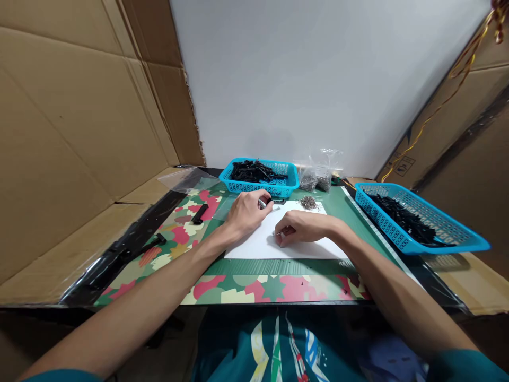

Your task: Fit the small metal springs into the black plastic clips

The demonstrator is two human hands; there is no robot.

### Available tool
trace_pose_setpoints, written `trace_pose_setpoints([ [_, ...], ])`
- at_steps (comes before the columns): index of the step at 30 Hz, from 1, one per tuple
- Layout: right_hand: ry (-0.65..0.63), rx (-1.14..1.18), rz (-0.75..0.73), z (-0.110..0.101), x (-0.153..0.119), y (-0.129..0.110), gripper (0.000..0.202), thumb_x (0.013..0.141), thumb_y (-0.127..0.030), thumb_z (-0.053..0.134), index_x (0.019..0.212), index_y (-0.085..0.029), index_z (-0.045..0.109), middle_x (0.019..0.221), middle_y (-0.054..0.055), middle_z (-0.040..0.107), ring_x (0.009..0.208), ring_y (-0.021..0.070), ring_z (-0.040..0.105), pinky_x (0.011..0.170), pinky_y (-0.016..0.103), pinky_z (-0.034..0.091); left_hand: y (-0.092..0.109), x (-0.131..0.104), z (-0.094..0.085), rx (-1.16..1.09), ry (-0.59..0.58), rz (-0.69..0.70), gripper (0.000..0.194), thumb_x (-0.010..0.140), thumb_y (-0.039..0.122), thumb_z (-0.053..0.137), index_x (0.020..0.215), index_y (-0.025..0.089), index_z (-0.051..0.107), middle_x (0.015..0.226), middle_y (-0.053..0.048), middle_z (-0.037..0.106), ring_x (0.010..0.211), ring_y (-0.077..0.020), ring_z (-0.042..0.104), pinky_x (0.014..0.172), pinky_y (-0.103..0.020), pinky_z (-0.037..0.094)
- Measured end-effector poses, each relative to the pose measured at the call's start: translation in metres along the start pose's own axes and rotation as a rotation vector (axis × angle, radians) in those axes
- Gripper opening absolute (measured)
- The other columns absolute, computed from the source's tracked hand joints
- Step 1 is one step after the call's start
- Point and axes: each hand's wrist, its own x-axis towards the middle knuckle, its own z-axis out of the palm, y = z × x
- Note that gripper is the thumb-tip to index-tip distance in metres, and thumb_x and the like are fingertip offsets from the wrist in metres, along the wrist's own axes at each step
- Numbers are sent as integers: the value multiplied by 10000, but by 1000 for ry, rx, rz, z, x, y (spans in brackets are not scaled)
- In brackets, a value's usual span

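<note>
My left hand (248, 211) is over the upper left part of a white sheet (254, 246), its fingers closed at one end of a small black part (279, 201). A little silvery heap shows between its thumb and fingers. Lower and to the right, my right hand (296, 227) rests on the sheet with thumb and fingertips pinched; a thin, pale thing shows at the fingertips, too small to name. Behind the right hand lies a pile of tiny metal pieces (308, 202) at the sheet's back edge.
Blue baskets of black parts stand at the back (258, 187) and right (401, 241). Clear bags of small metal pieces (316, 181) sit beside the back basket. Two black parts (200, 214) (153, 244) lie on the left. Cardboard walls flank the table.
</note>
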Motion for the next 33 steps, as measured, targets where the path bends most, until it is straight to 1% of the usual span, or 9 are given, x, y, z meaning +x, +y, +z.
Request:
trace_pose_setpoints([
  [3,-51,-33,33,1,-1,-6,69,941,-160,645,917,-154,709,774,-10,642,650,115,501,608,253,342,0,-1,0,-4,-8,5,131,923,272,685,990,208,777,918,-44,815,798,-224,732,708,-332,512],
  [5,-38,-8,25,0,-2,-8,78,960,-156,604,924,-158,674,806,-3,627,682,123,500,632,256,363,-1,-1,0,-3,-9,11,139,927,280,681,1001,211,776,916,-43,815,792,-223,733,705,-328,512],
  [11,229,228,-81,-7,-3,1,99,984,-255,614,1007,-162,638,984,38,654,828,149,560,721,268,447,-3,0,1,-8,-35,38,158,931,287,669,1027,217,773,933,-40,817,829,-220,739,750,-322,522],
  [15,377,369,-98,-9,-2,14,172,957,-306,686,1039,-159,720,1003,64,726,912,179,655,775,292,512,-2,-1,2,-18,-79,64,134,909,273,686,993,232,782,909,-35,816,815,-224,733,745,-329,520],
  [18,448,386,-71,-9,-1,25,245,951,-352,716,1107,-174,782,1068,87,774,952,199,689,809,319,539,0,-4,4,-11,-102,74,153,901,248,677,1002,236,791,903,-38,812,823,-235,725,770,-350,524],
  [21,478,341,-18,-9,1,32,264,960,-386,709,1050,-165,820,1002,89,801,899,201,693,801,335,541,2,-6,5,8,-115,71,173,917,256,662,1025,228,794,951,-61,815,858,-251,719,817,-381,533],
  [25,547,361,4,-9,2,32,250,948,-381,715,939,-150,810,918,80,794,870,196,702,790,329,550,4,-6,4,36,-123,76,169,930,266,663,1036,219,787,986,-69,819,892,-265,710,873,-411,523],
  [29,618,399,-45,-10,2,31,262,946,-402,726,870,-153,762,864,74,782,858,202,723,813,342,557,5,-6,2,25,-126,67,164,945,285,657,1028,224,785,987,-56,819,845,-246,707,805,-374,508],
  [33,644,461,-85,-10,2,33,347,967,-502,713,934,-156,700,871,99,794,873,222,759,819,356,562,8,-6,0,20,-137,50,161,947,293,661,1010,222,791,983,-56,820,796,-227,703,763,-352,497],
])
